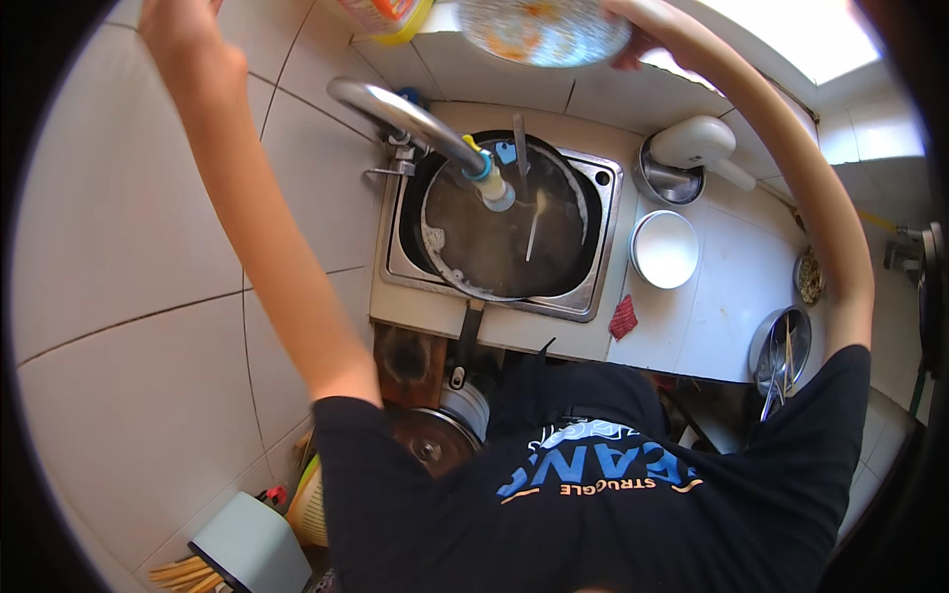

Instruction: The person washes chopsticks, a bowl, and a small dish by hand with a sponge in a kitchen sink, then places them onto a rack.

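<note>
My left hand (182, 26) is raised at the top left, near the tiled wall. The frame's edge cuts it off, so its fingers are hidden. At the top, my right hand (641, 30) grips the right edge of a shiny, rounded, patterned dish (545, 33), blurred and partly out of view. Below it, a large dark pan (428, 252) sits in the steel sink (604, 244), filled with murky, foamy water. A utensil with a pale handle (532, 237) and a flat metal handle (520, 141) show in the water. The curved faucet (415, 122) reaches over the pan.
Right of the sink stand white stacked bowls (665, 250) and a steel bowl (671, 181) with a white appliance (693, 142) over it. A red scouring pad (623, 319) lies near the counter edge. Another steel bowl (771, 348) holds chopsticks. A yellow-based container (393, 22) stands upper left.
</note>
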`<state>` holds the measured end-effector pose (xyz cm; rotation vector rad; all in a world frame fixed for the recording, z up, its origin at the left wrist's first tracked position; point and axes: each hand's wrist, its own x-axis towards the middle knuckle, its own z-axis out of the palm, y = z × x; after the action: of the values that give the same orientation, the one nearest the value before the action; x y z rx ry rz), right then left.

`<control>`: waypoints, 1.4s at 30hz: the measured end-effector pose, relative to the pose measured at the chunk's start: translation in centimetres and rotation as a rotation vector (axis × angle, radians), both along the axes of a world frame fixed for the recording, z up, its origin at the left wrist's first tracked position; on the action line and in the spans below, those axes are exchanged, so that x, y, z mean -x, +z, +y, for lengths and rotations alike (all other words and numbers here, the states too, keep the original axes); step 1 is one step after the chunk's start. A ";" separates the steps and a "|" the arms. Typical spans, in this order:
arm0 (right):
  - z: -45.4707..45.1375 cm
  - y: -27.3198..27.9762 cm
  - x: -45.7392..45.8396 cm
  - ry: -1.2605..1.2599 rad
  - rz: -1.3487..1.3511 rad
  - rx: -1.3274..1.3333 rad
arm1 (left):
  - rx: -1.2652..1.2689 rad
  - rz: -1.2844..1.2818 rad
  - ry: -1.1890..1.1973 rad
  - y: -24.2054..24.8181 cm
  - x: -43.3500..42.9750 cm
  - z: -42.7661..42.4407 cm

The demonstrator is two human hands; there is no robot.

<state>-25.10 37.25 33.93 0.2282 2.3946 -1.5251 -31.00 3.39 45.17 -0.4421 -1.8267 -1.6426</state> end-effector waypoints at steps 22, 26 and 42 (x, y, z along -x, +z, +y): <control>-12.4 -20.5 -16.1 -0.322 -0.164 0.220 | 0.091 -1.078 0.248 -37.2 -2.0 -6.6; -14.6 -20.3 -15.2 -0.330 -0.142 0.267 | 0.446 -0.866 0.529 -39.7 -1.2 -7.1; -14.7 -21.1 -15.7 -0.374 -0.200 0.289 | 0.213 -0.860 0.355 -43.7 -2.4 -7.3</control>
<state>-9.36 22.55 12.87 0.7579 2.0249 -1.8829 -28.60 -3.94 1.43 0.5829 -2.5080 -1.4877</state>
